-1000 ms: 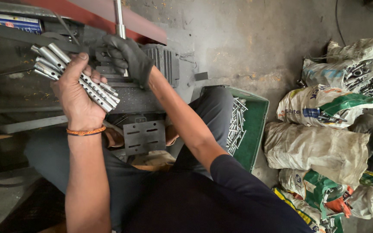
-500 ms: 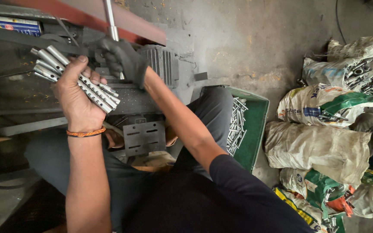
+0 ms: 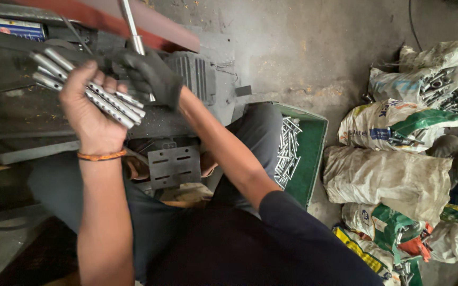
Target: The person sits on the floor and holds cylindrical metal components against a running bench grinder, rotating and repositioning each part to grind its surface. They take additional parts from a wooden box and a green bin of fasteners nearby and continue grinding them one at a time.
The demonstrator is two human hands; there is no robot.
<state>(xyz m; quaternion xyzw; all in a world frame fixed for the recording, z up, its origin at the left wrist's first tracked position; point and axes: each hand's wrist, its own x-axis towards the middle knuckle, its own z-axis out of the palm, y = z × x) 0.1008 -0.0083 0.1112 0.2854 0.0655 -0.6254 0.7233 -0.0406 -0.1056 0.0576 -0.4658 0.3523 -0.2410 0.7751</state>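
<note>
My left hand (image 3: 88,108) grips a bundle of several long silver metal bolts (image 3: 109,103), held level in front of a dark machine (image 3: 197,69). An orange band circles that wrist. My right hand (image 3: 152,77), in a dark glove, is closed around the base of a shiny steel lever (image 3: 132,32) that rises from the machine, just right of the bolts' ends. A slotted grey metal plate (image 3: 175,165) hangs below the machine, between my knees.
A green crate (image 3: 314,153) holding several more bolts stands on the floor by my right leg. Stuffed sacks (image 3: 393,169), some with metal parts spilling out, pile up at the right. Bare concrete floor (image 3: 303,47) lies behind the machine.
The gloved right hand has moved slightly rightward and down along the lever, and the lever now tilts more to the left. The left hand keeps the bolts in about the same place.
</note>
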